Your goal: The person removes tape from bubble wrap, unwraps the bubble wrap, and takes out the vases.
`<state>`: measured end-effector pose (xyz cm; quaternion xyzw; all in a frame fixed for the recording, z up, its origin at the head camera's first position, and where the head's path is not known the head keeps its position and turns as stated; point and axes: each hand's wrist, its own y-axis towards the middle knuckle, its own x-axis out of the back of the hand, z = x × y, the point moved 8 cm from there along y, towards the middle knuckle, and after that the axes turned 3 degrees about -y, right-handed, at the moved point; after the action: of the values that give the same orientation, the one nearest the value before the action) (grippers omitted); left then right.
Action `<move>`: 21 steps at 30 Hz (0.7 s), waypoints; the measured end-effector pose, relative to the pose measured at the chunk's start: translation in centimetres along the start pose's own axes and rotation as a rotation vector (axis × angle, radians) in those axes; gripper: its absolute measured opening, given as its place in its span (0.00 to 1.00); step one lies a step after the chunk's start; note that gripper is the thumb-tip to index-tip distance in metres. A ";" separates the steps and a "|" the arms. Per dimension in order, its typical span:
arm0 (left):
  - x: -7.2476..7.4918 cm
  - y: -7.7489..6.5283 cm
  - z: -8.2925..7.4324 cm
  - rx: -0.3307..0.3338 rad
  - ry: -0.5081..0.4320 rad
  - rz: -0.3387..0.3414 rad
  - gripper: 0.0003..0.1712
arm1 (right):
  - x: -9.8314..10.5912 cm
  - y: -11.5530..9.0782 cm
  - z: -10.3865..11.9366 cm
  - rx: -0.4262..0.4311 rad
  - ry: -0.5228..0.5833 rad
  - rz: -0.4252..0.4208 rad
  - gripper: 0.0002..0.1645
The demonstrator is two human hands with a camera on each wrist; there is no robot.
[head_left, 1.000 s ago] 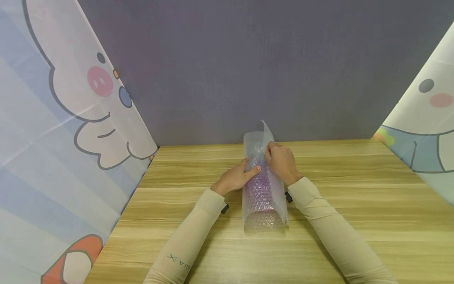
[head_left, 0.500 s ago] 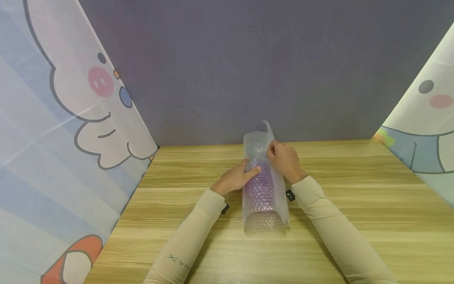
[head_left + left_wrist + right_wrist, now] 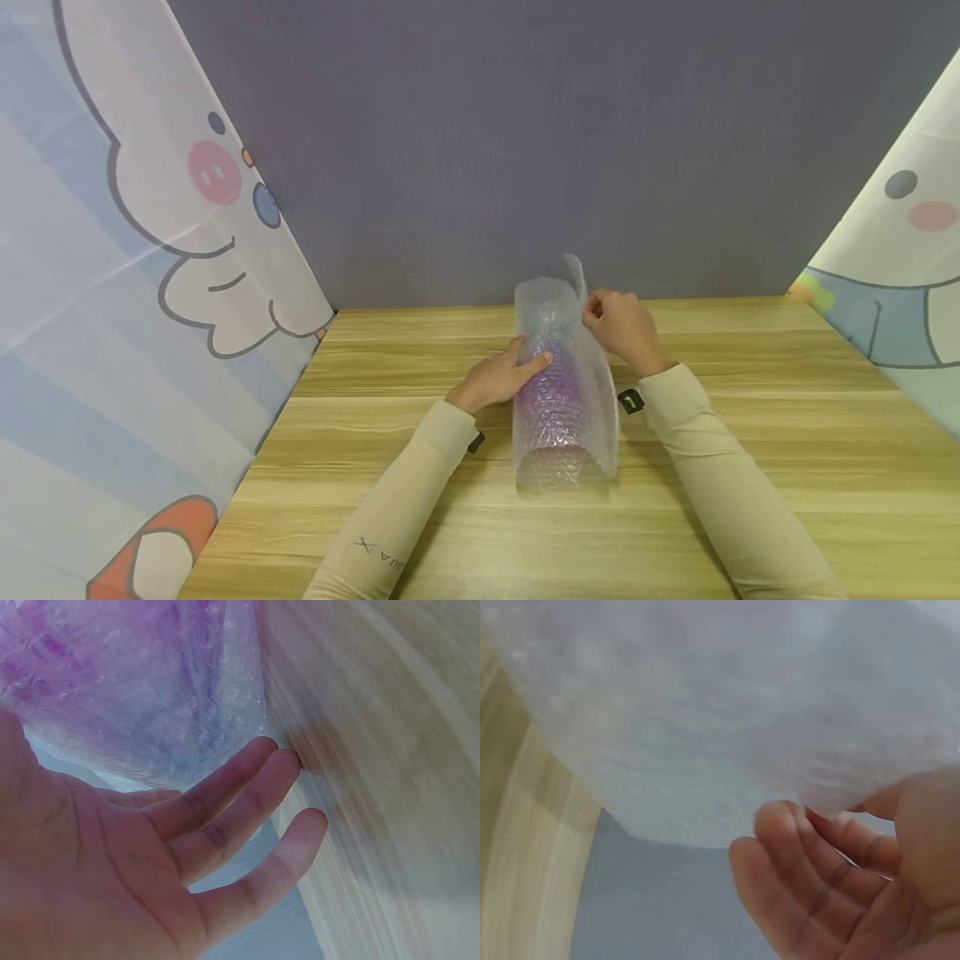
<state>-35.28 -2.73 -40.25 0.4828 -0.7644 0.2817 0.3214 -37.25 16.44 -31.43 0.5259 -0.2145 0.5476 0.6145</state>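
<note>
A roll of clear bubble wrap (image 3: 545, 308) lies on the table around a purple thing (image 3: 557, 392), whose kind the wrap blurs. My left hand (image 3: 497, 377) rests against the roll's left side, thumb on top of it. In the left wrist view the fingers (image 3: 225, 817) of that hand extend loosely beside the wrapped bundle, tips near the tabletop. My right hand (image 3: 624, 329) pinches the loose right edge of the wrap between thumb and forefinger and holds that flap up. In the right wrist view, the raised sheet (image 3: 682, 742) spans most of the picture.
The wood-grain table (image 3: 750, 433) meets a dark grey upright panel (image 3: 570, 150) close behind the roll. Cartoon-printed cloth hangs at the left (image 3: 135, 275) and right (image 3: 915, 250). Each wrist carries a small black device (image 3: 631, 402).
My right hand has moved to the right, drawing the wrap's loose edge away from the roll, so the flap stands wider. My left hand has stayed in place.
</note>
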 end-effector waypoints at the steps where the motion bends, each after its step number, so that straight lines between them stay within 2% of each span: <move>1: 0.0 0.0 0.0 0.005 -0.001 0.000 0.58 | 0.1 0.0 -0.1 -0.004 0.000 0.013 0.08; 11: 0.1 -0.1 0.1 0.016 -0.006 -0.001 0.58 | 0.8 -0.1 -1.4 -0.029 -0.011 0.134 0.11; 21: 0.0 0.0 0.2 0.009 0.000 0.006 0.58 | 1.1 -0.3 -3.0 0.010 0.067 0.294 0.23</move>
<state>-35.29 -2.91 -40.33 0.4819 -0.7646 0.2863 0.3181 -37.54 19.64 -31.70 0.4735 -0.2658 0.6499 0.5318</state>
